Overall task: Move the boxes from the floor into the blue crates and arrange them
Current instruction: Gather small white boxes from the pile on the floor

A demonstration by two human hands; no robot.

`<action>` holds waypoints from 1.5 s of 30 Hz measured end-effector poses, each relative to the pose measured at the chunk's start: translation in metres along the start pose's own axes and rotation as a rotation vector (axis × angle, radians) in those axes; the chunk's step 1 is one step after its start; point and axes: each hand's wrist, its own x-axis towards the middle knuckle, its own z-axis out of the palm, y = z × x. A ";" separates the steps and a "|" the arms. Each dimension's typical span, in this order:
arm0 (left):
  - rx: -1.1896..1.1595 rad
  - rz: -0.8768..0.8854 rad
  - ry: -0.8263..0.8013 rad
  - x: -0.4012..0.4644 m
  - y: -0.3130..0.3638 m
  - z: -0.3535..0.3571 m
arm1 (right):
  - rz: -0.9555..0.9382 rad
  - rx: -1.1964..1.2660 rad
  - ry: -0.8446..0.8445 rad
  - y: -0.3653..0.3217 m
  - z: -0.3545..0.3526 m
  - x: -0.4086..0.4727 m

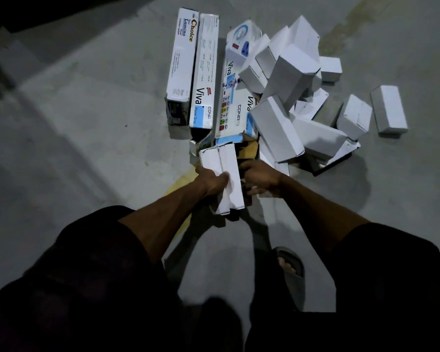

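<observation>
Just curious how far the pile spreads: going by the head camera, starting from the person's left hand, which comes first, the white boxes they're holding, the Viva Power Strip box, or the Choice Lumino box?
1. White boxes: gripped in the left hand.
2. Viva Power Strip box: on the floor just beyond.
3. Choice Lumino box: farthest, leftmost of the pile.

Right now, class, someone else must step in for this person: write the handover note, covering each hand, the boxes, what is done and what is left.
Left hand: grips two plain white boxes held together.
Right hand: at those boxes' right side, fingers curled; whether it holds anything cannot be told.
Boxes: long printed boxes lie side by side on the floor; a pile of small white boxes sits to their right.
Done: nothing visibly packed; no blue crate in view.
Left: carry these two over, then nearly everything else.
</observation>
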 end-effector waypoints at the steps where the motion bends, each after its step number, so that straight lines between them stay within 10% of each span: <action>1: -0.004 0.021 0.026 0.000 0.000 0.003 | -0.046 -0.116 0.136 0.000 -0.002 0.001; 4: -0.006 0.068 0.101 -0.004 0.005 0.016 | -0.097 -0.569 0.527 0.013 -0.010 0.003; 9: 0.027 0.091 0.182 -0.004 0.005 0.028 | 0.125 -0.650 0.681 0.031 -0.003 0.004; 19: 0.164 0.034 0.248 0.011 0.005 0.044 | 0.169 -0.498 0.685 0.045 -0.004 0.019; 33: 0.122 -0.045 0.244 0.003 -0.016 0.037 | 0.122 0.264 0.257 0.052 0.027 0.005; 45: 0.124 0.037 0.296 0.005 -0.031 0.017 | -0.023 -0.002 0.270 0.016 0.045 0.016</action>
